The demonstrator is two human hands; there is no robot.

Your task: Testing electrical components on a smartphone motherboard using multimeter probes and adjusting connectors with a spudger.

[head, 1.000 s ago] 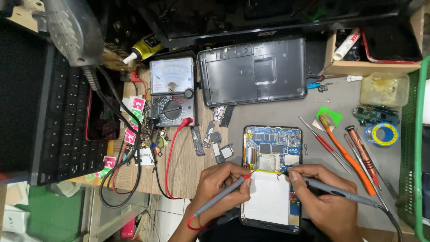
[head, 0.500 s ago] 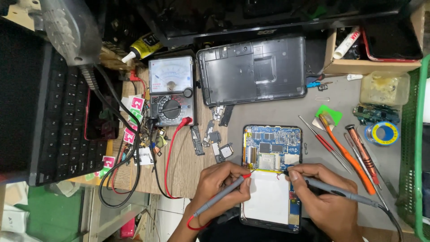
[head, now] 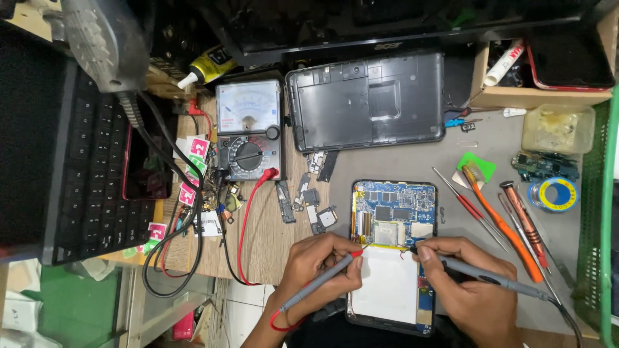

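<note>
An opened tablet (head: pixel 393 212) lies on the bench with its blue circuit board and white battery (head: pixel 389 287) exposed. My left hand (head: pixel 319 267) holds a grey probe with a red tip (head: pixel 325 278) against the board's lower left edge. My right hand (head: pixel 474 287) holds a grey probe with a black tip (head: pixel 480 276), touching the board near the battery's top right corner. An analog multimeter (head: pixel 248 129) stands at the upper left, its red lead (head: pixel 248 219) running down to the probes.
The tablet's grey back cover (head: pixel 366 103) lies behind it. Screwdrivers and an orange brush (head: pixel 500 216) rest at the right, beside a solder roll (head: pixel 551 193) and a green basket (head: pixel 596 212). A black keyboard (head: pixel 71 161) and small loose parts (head: pixel 306 200) sit at the left.
</note>
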